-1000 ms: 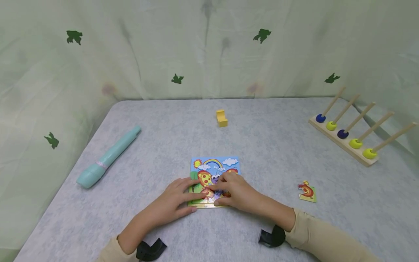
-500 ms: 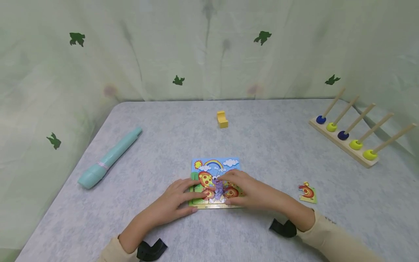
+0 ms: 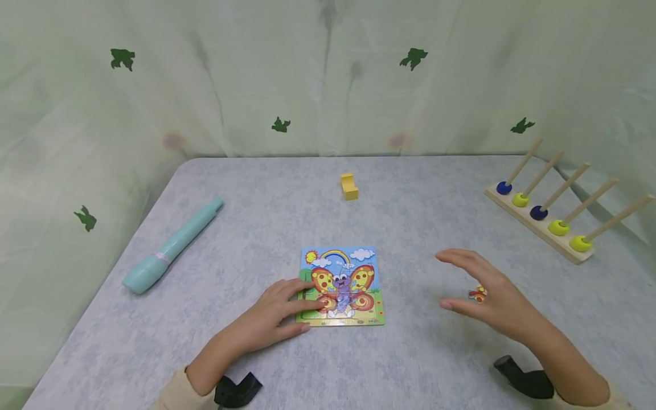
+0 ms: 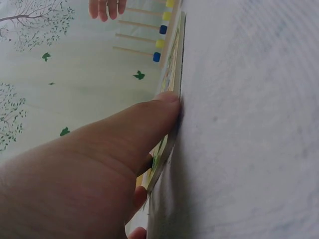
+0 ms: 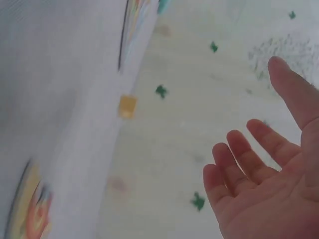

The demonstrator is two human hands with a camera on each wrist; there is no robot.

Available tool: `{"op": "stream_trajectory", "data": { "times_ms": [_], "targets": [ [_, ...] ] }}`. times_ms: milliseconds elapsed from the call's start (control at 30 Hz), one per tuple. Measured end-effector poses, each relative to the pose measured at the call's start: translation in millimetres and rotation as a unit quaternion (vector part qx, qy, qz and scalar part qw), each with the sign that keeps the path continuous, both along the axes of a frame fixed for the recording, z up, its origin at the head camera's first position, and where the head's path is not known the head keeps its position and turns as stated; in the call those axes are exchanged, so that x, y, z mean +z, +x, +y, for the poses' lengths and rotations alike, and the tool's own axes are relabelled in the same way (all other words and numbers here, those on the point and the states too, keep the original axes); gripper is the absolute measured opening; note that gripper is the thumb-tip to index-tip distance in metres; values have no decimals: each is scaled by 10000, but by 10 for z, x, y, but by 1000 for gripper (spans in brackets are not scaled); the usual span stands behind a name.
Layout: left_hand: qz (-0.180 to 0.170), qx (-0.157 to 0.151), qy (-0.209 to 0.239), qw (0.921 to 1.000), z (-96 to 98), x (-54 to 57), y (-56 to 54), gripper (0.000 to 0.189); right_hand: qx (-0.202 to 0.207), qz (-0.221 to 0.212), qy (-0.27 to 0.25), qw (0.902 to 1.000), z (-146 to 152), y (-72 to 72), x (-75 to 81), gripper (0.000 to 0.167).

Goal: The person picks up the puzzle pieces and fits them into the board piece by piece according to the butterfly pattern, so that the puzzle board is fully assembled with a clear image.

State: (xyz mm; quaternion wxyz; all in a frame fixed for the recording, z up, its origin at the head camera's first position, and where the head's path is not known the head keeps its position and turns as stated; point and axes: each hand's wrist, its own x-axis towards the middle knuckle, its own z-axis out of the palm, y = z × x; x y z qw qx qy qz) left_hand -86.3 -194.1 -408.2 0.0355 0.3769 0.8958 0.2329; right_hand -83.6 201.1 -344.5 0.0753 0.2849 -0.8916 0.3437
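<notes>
A square butterfly jigsaw puzzle (image 3: 344, 287) lies flat at the middle front of the table. Its picture has a rainbow, a sun and a purple-bodied butterfly. My left hand (image 3: 271, 312) rests on its left side with fingers spread, and in the left wrist view the thumb (image 4: 162, 107) touches the board's edge. My right hand (image 3: 504, 304) is off to the right, thumb and fingers spread wide with nothing between them. It partly hides a loose puzzle piece (image 3: 478, 294) with a red swirl, which lies on the table and shows at lower left in the right wrist view.
A teal folding umbrella-like tube (image 3: 176, 245) lies at the left. A small yellow block (image 3: 349, 187) sits toward the back. At the back right stands a wooden peg rack (image 3: 543, 225) with blue and yellow beads. A curtain (image 3: 328, 74) hangs behind the table.
My right hand has lifted off the puzzle and moved right, over the loose piece, with its fingers spreading apart. The left hand has stayed on the board's left side.
</notes>
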Motion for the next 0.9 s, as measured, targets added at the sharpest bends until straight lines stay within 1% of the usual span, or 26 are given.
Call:
{"op": "stream_trajectory", "data": {
  "times_ms": [67, 167, 233, 333, 400, 467, 600, 700, 767, 900],
  "targets": [
    [16, -15, -9, 10000, 0, -3, -1, 42, -283, -87, -36, 9996, 108, 34, -29, 73],
    [28, -35, -11, 10000, 1, -3, -3, 42, -660, -404, -83, 9970, 238, 66, -103, 72],
    [20, -39, -7, 10000, 3, 0, -3, 42, -850, -673, -13, 9941, 307, 72, -160, 71],
    [-9, -27, 10, 10000, 2, 5, -3, 42, -1032, -1147, 179, 9879, 402, 55, -250, 70],
    [-16, -18, 3, 10000, 1, 9, -2, 42, -1074, -1356, 387, 9842, 462, 32, -309, 71],
    [-17, -17, -4, 10000, -1, 10, -2, 42, -1080, -1450, 575, 9818, 524, 5, -374, 72],
    [4, -41, 4, 10000, -3, 9, 1, 42, -1013, -1750, 711, 9768, 635, -38, -481, 72],
    [25, -57, 10, 10000, 0, 9, -2, 42, -993, -2105, 730, 9698, 685, -53, -523, 74],
    [20, -47, -2, 10000, 1, 11, -1, 42, -965, -2156, 759, 9687, 701, -57, -534, 74],
    [-50, -4, -18, 10000, 0, 19, 3, 42, -876, -1983, 817, 9728, 691, -54, -536, 65]
  ]
}}
